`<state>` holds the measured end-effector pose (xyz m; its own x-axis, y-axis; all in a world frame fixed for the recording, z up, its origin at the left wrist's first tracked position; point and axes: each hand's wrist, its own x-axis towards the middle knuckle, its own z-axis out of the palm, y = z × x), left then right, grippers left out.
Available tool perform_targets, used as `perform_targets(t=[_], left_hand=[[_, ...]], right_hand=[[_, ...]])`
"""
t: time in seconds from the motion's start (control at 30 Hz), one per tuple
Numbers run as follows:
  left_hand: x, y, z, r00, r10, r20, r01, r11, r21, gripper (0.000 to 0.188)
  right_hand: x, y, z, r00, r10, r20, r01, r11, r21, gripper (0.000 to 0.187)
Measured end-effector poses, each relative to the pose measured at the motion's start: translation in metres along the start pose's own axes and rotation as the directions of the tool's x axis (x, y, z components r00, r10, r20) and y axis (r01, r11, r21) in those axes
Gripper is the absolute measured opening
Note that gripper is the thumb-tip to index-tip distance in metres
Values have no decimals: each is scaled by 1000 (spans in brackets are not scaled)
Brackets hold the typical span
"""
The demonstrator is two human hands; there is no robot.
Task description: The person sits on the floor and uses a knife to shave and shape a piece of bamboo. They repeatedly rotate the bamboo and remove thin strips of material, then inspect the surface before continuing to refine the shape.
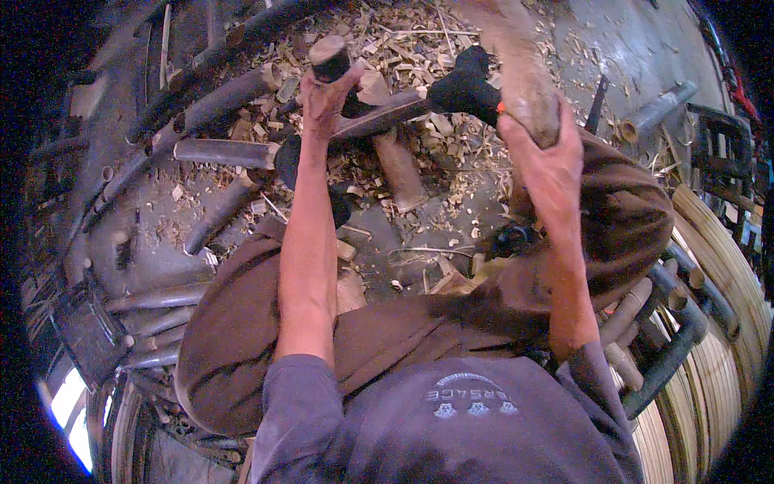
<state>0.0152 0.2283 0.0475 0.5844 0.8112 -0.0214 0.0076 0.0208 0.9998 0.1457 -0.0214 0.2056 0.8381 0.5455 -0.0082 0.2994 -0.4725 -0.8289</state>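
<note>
My left hand (322, 105) is closed around a short, dark round post (330, 68) with a pale, flat top. The post belongs to a pole frame whose crossbar (383, 115) runs to the right. Black wrapping (468, 87) covers the joint at the bar's right end. In my right hand (548, 157) is a thick tan piece of wood (526, 77), smeared by motion and reaching past the top edge. The fingers under it are partly hidden. A small orange spot shows beside that thumb.
Wood chips (411, 48) litter the floor around the frame. Cut poles (226, 153) lie at the left, and a grey pipe-like pole (657, 111) at the right. Long split strips (709, 266) are stacked on the far right. My bent legs (234, 323) flank the work.
</note>
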Motion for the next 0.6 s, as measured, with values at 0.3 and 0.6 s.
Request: perform_targets(t=[0.3,0.6], left_hand=[[-5,12,15,997,64,37,-66,997,33,27],[-1,-2,17,999,34,4,-34,997,76,30]], right_hand=[[-18,34,-16,994,113,6,-113,989,93,65],[-18,40,-10,989,150,7,-150,985,88,69]])
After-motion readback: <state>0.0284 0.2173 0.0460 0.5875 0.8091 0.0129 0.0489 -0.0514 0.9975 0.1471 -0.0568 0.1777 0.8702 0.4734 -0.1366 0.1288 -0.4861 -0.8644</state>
